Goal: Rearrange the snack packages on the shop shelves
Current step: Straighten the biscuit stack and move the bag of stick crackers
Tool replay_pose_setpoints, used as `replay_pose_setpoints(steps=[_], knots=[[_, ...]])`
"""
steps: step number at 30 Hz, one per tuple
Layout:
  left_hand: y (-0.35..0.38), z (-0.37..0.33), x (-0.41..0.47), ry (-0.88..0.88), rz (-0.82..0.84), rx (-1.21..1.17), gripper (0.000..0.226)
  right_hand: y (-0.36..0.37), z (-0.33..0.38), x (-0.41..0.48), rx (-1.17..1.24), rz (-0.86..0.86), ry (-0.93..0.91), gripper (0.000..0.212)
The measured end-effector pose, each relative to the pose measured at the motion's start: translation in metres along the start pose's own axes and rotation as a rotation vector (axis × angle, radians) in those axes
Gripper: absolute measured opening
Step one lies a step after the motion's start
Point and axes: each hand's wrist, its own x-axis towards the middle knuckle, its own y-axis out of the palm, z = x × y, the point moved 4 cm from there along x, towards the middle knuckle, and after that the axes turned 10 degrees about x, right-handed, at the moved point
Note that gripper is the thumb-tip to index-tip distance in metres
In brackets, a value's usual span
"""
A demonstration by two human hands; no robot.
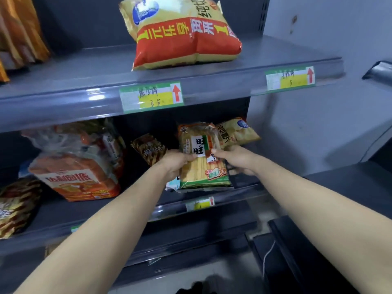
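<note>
left grip [176,164], right grip [239,161] on cracker pack [203,176], chip bag [237,132] behind

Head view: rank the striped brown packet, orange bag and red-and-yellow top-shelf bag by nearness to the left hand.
1. Striped brown packet, just behind the left hand.
2. Orange bag, farther left.
3. Red-and-yellow bag, up above.

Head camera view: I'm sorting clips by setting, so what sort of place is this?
Most likely a shop: grey metal shelves carry handwritten price labels with red arrows on their front edges, and sealed snack packages lie on them.
</note>
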Motion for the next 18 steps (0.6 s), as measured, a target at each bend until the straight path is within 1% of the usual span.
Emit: replay_pose_setpoints(steps=[2,4,5,7,9,13,15,18], knots=[[0.0,-0.001,0.02,0.012,0.018,-0.019,0.027,0.007,0.002,0.023,0.081,-0.01,0.008,0.044],[-0.003,-0.004,0.037,0.025,-0.013,-0.032,0.031,0.01,0.007,0.042,0.085,-0.059,-0.033,0.045],[-0.005,-0.005,0.045,0.033,-0.038,-0.023,0.031,0.011,0.009,0.052,0.08,-0.079,-0.051,0.045],[-0.007,-0.009,0.06,0.065,-0.078,-0.012,0.029,0.011,0.015,0.066,0.07,-0.113,-0.073,0.035],[-0.008,-0.012,0.075,0.077,-0.101,-0.025,0.031,0.012,0.02,0.077,0.048,-0.133,-0.097,0.034],[-0.013,-0.005,0.101,0.005,-0.104,0.019,0.036,0.02,0.014,0.103,0.081,-0.04,-0.041,0.04],[-0.013,-0.001,0.111,-0.038,-0.075,0.057,0.039,0.022,0.006,0.115,0.119,-0.039,0.011,0.043],[-0.012,0.005,0.121,-0.086,-0.032,0.029,0.041,0.028,0.002,0.124,0.183,-0.03,0.033,0.034]])
